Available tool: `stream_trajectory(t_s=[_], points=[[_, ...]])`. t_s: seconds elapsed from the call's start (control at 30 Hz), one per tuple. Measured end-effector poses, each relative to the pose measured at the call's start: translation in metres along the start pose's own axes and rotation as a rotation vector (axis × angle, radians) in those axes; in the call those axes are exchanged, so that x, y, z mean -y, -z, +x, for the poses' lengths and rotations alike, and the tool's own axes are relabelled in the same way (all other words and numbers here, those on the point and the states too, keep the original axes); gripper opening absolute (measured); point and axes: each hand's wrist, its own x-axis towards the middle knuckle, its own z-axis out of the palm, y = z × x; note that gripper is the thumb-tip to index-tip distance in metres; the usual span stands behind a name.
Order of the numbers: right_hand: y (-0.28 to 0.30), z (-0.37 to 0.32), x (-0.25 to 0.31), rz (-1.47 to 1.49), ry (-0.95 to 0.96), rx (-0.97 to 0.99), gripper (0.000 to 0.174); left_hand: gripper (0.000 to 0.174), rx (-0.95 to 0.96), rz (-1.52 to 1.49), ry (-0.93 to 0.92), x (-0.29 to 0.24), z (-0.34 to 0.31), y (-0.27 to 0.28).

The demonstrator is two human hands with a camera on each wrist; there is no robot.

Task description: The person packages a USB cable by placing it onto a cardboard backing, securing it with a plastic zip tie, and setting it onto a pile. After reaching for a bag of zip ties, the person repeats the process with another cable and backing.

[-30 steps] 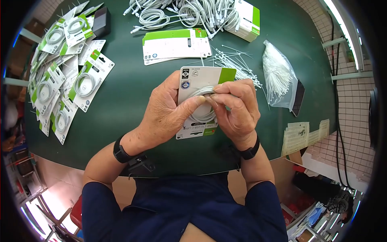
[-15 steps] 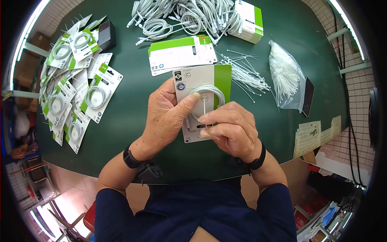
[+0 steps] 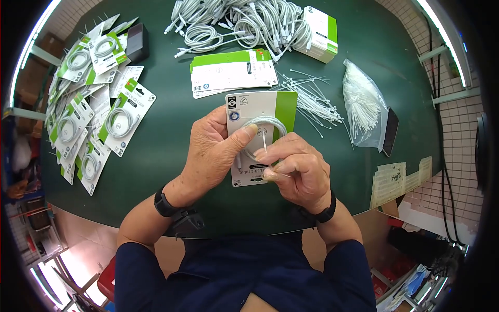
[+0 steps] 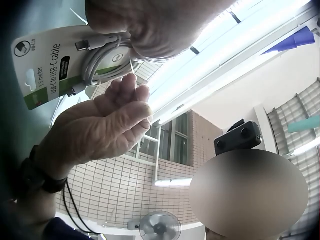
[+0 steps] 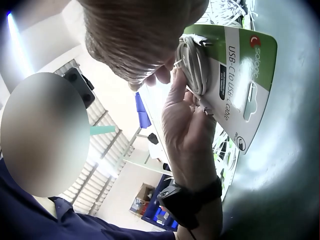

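My left hand (image 3: 210, 151) grips a white-and-green packaging card (image 3: 257, 104), its thumb lying over the coiled white USB-C cable (image 3: 279, 125) on the card's front. A thin white cable tie (image 3: 264, 139) stands out from the middle of the coil. Its free part is pinched between the thumb and fingers of my right hand (image 3: 304, 166), low over the card. In the left wrist view, both plugs of the cable (image 4: 100, 57) show beside the printed "USB-C to USB-C Cable". From the right wrist, the card (image 5: 260, 60) appears with its hanging slot toward the table.
Carded cables (image 3: 122, 122) pile up at the left near a black box (image 3: 138, 41). Loose cables (image 3: 254, 23) heap at the back, beside a card stack (image 3: 317, 31). Flat cards (image 3: 228, 75), scattered cable ties (image 3: 312, 101) and a bag of ties (image 3: 364, 104) lie nearer.
A second ago my right fingers were at the coil's upper edge; they have since moved down and pinch the tie, drawn out from the coil. The left hand keeps its hold on the card.
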Motion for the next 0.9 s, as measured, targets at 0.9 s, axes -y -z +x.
stream_trajectory(t_s=[0.9], points=[[0.002,-0.007,-0.007,0.003,-0.31,-0.287,0.023,0.03,0.062,0.102,0.084,0.014,-0.012,-0.012]])
